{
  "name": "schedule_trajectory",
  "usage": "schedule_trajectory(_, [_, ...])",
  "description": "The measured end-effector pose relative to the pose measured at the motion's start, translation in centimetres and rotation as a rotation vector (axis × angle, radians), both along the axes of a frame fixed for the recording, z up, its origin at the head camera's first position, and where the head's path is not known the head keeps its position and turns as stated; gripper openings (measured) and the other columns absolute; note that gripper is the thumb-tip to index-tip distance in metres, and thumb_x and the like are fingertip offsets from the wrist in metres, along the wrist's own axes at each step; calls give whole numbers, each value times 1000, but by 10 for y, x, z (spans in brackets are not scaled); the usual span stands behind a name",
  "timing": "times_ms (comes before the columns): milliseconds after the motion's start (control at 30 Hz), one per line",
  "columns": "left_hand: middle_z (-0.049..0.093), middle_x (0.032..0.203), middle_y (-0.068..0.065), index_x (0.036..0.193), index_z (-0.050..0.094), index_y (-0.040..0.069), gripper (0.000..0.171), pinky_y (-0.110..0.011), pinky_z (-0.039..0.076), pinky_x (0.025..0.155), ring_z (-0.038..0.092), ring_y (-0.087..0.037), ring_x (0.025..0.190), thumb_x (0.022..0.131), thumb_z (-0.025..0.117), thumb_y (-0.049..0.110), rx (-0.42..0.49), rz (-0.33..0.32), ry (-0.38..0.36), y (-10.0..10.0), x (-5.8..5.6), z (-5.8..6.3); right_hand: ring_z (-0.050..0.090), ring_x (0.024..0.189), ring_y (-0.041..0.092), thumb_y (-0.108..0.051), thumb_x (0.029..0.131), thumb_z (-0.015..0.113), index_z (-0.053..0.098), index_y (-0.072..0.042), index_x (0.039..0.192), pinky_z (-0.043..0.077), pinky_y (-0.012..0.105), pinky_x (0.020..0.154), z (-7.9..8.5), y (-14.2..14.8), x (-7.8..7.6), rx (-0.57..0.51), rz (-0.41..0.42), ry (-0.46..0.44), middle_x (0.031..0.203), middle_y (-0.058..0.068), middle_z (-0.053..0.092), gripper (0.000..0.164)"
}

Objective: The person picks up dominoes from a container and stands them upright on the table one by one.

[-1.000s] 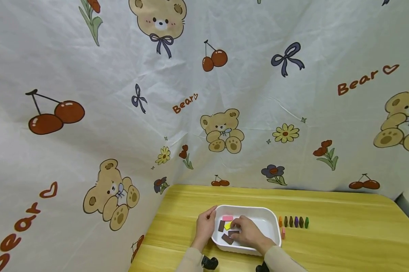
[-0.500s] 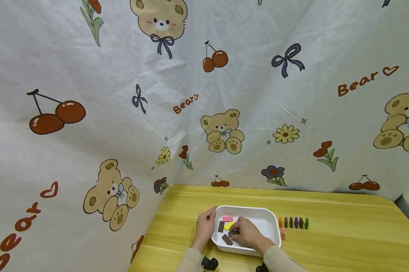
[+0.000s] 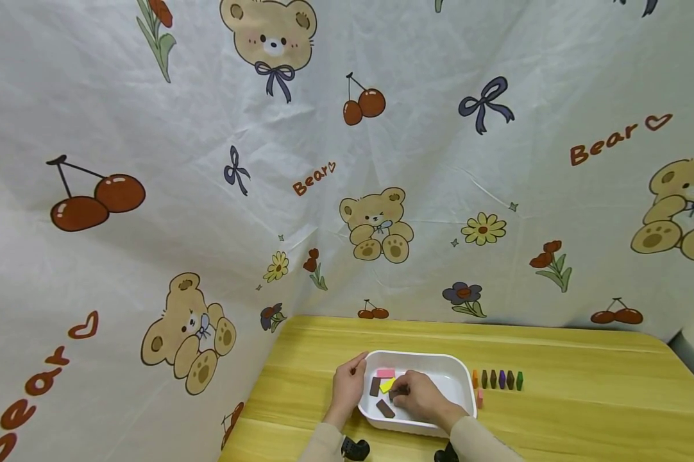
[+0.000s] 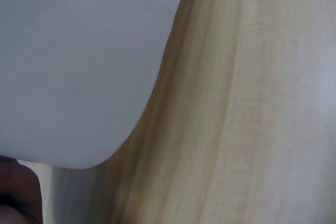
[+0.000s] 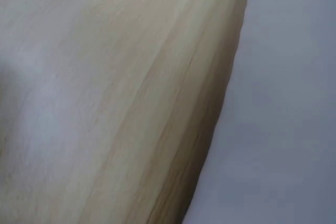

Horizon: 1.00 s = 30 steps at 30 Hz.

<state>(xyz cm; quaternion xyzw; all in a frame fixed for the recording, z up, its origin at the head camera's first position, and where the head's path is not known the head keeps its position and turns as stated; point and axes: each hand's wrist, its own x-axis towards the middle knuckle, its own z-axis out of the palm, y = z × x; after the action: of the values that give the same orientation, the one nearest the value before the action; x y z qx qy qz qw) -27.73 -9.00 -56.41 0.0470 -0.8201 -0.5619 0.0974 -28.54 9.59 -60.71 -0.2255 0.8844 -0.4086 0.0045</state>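
In the head view, my left hand [image 3: 348, 388] grips the left rim of a white plastic tray [image 3: 448, 382]. The left wrist view shows the tray's outer wall [image 4: 79, 66] and part of the hand [image 4: 18, 190] at its edge. My right hand [image 3: 422, 398] reaches into the tray, thumb and fingers pinching a dark brown block [image 3: 391, 396], mostly hidden by them. Around it on the tray floor lie a yellow block [image 3: 387, 385], a pink block [image 3: 385, 373] and two more brown blocks, one upright in the view [image 3: 375, 386] and one slanted [image 3: 385, 409].
Just right of the tray, several thin blocks stand in a row on the wooden table [image 3: 583, 398], from an orange block [image 3: 475, 378] past a purple block [image 3: 502, 380] to a green block [image 3: 519, 381]. A pink block [image 3: 480, 398] stands nearer, by the tray wall.
The brown block at my right fingertips lay in plain sight a second ago; now it is gathered into the fingers and mostly covered. The left hand has stayed on the rim.
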Motion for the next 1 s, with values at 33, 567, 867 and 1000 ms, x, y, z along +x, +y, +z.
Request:
schedule_trajectory(33, [70,132,-19,125,74,5,28,-53,52,107,62,-37,127,105,58,13,-1,-3,0,0,0,1,53,76,4,-6,83,81,77,-8,89,48,26,68,1,0,0,-5,2,-5,85,1,64,8])
schedule_trajectory(567, [70,133,-15,127,75,11,28,-50,52,107,62,-35,128,106,58,17,-26,-3,2,-4,-12,-17,52,74,0,-1,86,74,65,-4,102,49,23,67,12,7,0,-45,-2,7,87,1,65,19])
schedule_trajectory(867, [72,129,-14,125,76,10,27,-48,56,103,66,-31,122,104,59,15,-34,-10,19,-6,-11,-17,54,74,3,3,88,72,64,0,113,48,22,66,17,9,2,-52,28,-27,90,6,66,26])
schedule_trajectory(1000, [73,128,-16,124,76,7,26,-51,55,102,66,-33,121,104,59,13,-24,-14,27,-5,-8,-13,56,76,5,4,89,71,65,-2,112,49,22,67,17,10,2,-34,47,-16,91,4,66,24])
